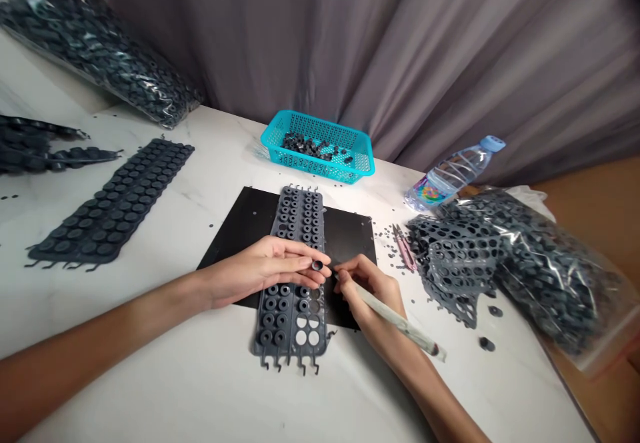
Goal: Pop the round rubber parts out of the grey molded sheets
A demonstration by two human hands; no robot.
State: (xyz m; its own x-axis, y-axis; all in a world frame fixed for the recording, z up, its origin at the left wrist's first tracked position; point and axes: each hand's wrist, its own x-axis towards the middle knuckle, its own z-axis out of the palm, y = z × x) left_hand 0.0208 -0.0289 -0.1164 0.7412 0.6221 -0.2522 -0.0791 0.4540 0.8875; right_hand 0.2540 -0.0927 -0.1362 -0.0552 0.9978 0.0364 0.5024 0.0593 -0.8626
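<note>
Over a dark grey molded rubber sheet (270, 304) with rows of round parts, my left hand (270, 263) pinches a small round black rubber piece (317, 266) at its fingertips. To its right, my right hand (370, 290) grips a pen-like tool (400, 323) with a pale handle, its tip close to the piece and mostly hidden by my fingers. Several holes at the sheet's near right end have no part in them. Underneath lies a flat black mat (227, 230). My left hand covers the middle of the sheet.
A turquoise basket (320, 171) holds loose black pieces. At right are pink-handled snips (405, 248), punched-out sheets (460, 263), a water bottle (450, 173) and a filled plastic bag (555, 283). At left lie another sheet (117, 200) and a full bag (95, 43).
</note>
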